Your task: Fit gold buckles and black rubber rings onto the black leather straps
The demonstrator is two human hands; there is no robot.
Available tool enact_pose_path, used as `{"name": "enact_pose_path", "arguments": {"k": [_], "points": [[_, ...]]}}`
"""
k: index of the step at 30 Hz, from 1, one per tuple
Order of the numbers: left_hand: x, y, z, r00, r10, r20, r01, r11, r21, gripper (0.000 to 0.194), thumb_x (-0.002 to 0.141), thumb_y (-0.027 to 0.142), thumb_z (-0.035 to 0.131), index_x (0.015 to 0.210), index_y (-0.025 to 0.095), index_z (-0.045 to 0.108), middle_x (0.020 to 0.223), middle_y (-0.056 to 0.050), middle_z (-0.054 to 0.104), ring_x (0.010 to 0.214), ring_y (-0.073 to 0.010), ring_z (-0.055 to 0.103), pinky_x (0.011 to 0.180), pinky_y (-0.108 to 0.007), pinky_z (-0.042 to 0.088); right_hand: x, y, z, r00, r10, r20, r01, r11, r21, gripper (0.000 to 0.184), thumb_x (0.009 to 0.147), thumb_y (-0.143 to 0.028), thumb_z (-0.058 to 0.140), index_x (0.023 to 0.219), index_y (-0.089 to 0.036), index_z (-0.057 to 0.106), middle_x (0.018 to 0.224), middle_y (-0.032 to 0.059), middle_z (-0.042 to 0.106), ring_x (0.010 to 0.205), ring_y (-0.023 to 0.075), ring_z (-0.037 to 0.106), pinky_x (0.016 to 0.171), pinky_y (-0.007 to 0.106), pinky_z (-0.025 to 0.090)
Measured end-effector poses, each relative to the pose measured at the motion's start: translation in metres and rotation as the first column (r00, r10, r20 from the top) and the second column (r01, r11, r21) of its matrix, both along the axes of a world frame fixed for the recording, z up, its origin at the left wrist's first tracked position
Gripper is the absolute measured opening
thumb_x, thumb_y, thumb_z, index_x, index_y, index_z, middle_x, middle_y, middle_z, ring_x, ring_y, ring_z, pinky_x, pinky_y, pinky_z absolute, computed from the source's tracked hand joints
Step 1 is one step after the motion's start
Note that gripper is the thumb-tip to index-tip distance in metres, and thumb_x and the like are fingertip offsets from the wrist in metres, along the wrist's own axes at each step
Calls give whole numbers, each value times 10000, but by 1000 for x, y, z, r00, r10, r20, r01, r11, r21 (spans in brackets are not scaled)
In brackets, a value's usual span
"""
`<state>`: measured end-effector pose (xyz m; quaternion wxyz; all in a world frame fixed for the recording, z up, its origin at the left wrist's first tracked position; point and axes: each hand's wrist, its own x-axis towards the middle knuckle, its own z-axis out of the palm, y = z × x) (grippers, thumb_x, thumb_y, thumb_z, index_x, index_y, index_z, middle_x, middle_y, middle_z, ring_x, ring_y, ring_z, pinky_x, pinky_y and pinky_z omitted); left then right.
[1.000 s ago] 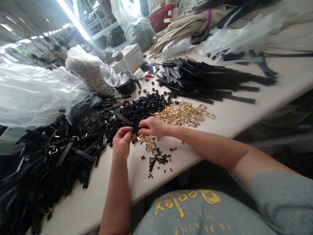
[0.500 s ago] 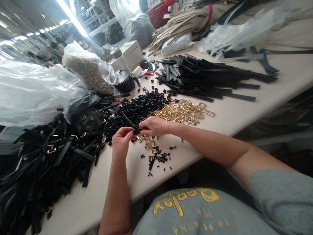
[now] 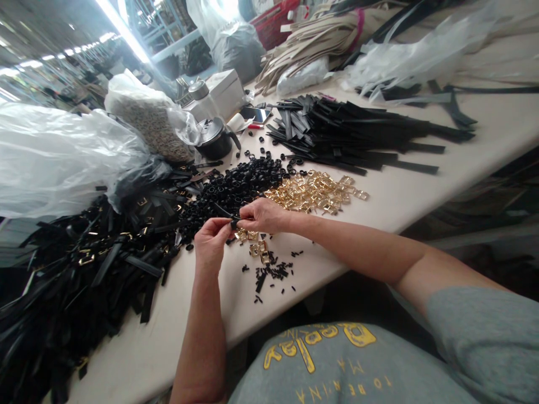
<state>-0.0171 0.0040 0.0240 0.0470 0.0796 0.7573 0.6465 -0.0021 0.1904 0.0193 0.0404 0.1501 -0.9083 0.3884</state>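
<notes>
Both hands meet over the table in the head view, pinched on one black strap (image 3: 222,211). My left hand (image 3: 210,235) closes thumb and fingertips on its near end, where a small dark piece shows. From the other side my right hand (image 3: 263,215) grips the same strap, its fingers curled and hiding much of it. Just beyond the hands spreads a heap of small black loops (image 3: 236,182). Gold buckles (image 3: 314,191) lie in a pile beside it, and a few more buckles (image 3: 257,247) rest under my right hand.
Small black scraps (image 3: 273,272) are strewn near the table edge. Black straps (image 3: 337,129) lie stacked at the far right; a heap of straps with buckles (image 3: 96,264) covers the left. A black lidded pot (image 3: 214,140), a phone (image 3: 255,114) and plastic bags (image 3: 63,157) stand behind.
The strap between my hands has tilted lower, and less of its free end shows. Both hands stay almost in place, still pinching.
</notes>
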Motion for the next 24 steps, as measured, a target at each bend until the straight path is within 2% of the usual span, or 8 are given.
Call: {"name": "enact_pose_path", "arguments": {"k": [4, 8, 10, 13, 15, 19, 24], "points": [[1, 0, -2, 999, -38, 8, 38, 999, 14, 286, 680, 355, 803, 872, 159, 720, 768, -29, 708, 646, -126, 654, 675, -263, 548, 2, -2, 3, 996, -79, -49, 81, 996, 49, 287, 824, -363, 565, 614, -167, 581, 555, -29, 480, 548, 78, 315, 550, 249, 185], [0, 0, -2, 1000, -21, 2, 21, 1000, 17, 312, 633, 347, 838, 848, 157, 715, 757, -27, 706, 646, -134, 655, 681, -277, 555, 3, -1, 3, 995, -74, -71, 80, 993, 87, 284, 846, -374, 572, 656, -167, 611, 602, -8, 547, 563, 85, 347, 549, 254, 178], [-1, -1, -2, 1000, 5, -3, -5, 1000, 25, 313, 629, 348, 838, 844, 157, 714, 748, -25, 704, 635, -130, 649, 674, -278, 555, 2, 0, 1, 1000, -12, -26, 12, 1000, 23, 279, 862, -382, 584, 695, -161, 623, 628, -8, 585, 565, 76, 405, 550, 235, 210], [-3, -1, -3, 1000, 27, -13, -27, 999, 35, 317, 616, 340, 846, 838, 155, 717, 733, -22, 703, 625, -121, 639, 660, -264, 544, 1, 0, -1, 985, 125, 119, -103, 980, -171, 212, 883, -326, 583, 773, -150, 627, 644, -22, 629, 538, 55, 495, 555, 195, 286], [-3, -1, -3, 1000, 20, -19, -19, 999, 34, 316, 607, 328, 853, 839, 157, 722, 739, -21, 707, 636, -119, 640, 669, -258, 541, 1, 0, -1, 971, 149, 186, -103, 966, -236, 157, 887, -258, 570, 797, -143, 629, 633, -29, 637, 521, 48, 521, 554, 183, 312], [-1, 1, -4, 999, -29, -35, 29, 1000, 4, 305, 604, 313, 853, 840, 166, 729, 767, -23, 717, 662, -126, 644, 682, -259, 536, 0, 0, 2, 979, 80, 187, -47, 984, -174, 142, 871, -194, 572, 767, -134, 648, 581, -29, 619, 523, 53, 521, 550, 183, 314], [1, 3, -5, 993, -24, -115, 17, 998, -58, 255, 648, 307, 819, 850, 177, 734, 783, -22, 716, 688, -136, 644, 674, -252, 526, 2, 1, 5, 989, 84, 120, -78, 996, -49, 154, 868, -219, 573, 794, -135, 677, 608, -8, 633, 543, 68, 489, 549, 200, 289]]}}
